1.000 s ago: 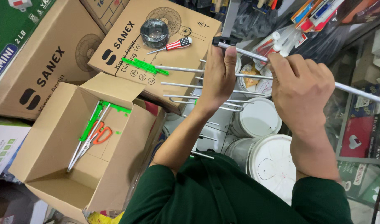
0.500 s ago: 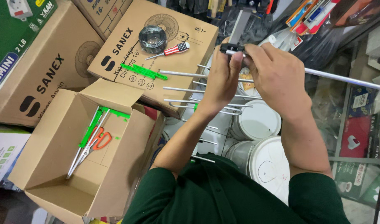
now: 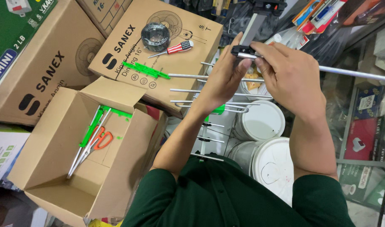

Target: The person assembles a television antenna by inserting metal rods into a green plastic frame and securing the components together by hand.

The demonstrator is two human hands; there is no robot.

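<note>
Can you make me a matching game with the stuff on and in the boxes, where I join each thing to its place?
Things:
1. screwdriver
2. scissors
3. black clamp
4. white buckets

Places:
A. inside the open box
B. pinched between both hands
C. on top of the closed box
D. below the hands, beside the metal rods

Pairs: 1-C, 2-A, 3-B, 4-D. The left hand and right hand meet at the clamp.
</note>
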